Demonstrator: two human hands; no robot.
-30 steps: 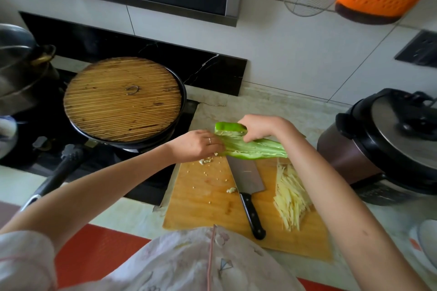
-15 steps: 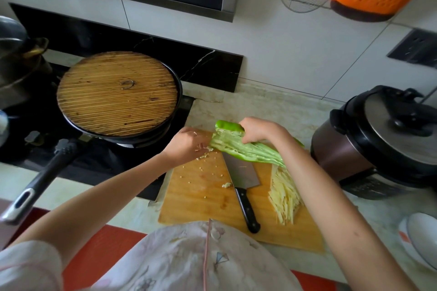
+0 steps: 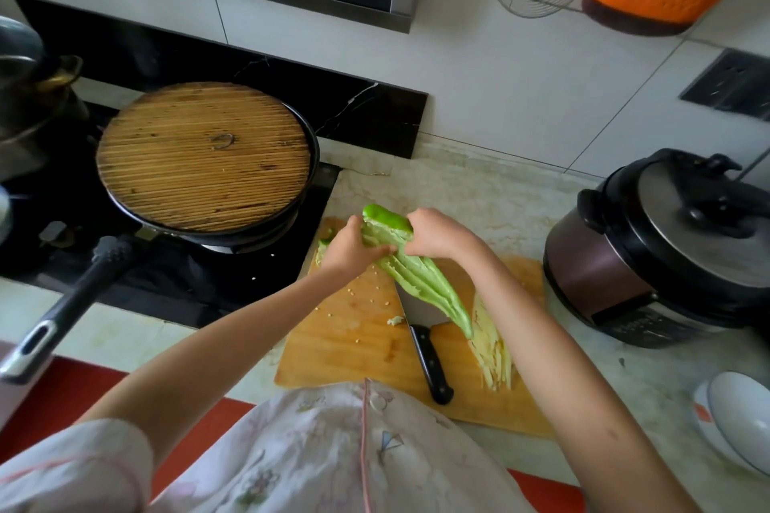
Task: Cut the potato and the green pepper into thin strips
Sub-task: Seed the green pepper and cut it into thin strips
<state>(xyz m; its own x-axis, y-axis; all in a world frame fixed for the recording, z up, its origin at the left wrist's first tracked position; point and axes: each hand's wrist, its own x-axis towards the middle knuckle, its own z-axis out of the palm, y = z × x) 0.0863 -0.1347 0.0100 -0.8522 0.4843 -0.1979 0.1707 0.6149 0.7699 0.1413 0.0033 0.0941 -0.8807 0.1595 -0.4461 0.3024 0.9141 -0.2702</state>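
A long green pepper (image 3: 421, 279), split open with its pale inside showing, is held above the far part of the wooden cutting board (image 3: 350, 342). My right hand (image 3: 437, 235) grips its upper end. My left hand (image 3: 352, 248) pinches the pepper's inner flesh near the top. A cleaver (image 3: 421, 329) with a black handle lies flat on the board under the pepper. A pile of thin potato strips (image 3: 493, 346) lies at the board's right side. Small pale seeds are scattered on the board.
A black pan (image 3: 208, 156) covered by a round bamboo lid sits on the stove at left, its handle reaching toward me. A pressure cooker (image 3: 666, 250) stands right of the board. White bowls (image 3: 737, 416) sit at the right edge. A metal pot (image 3: 29, 87) is far left.
The pepper has swung from lying level to hanging tip-down toward me. My left hand moved in from its side and now pinches the inner flesh near the top.
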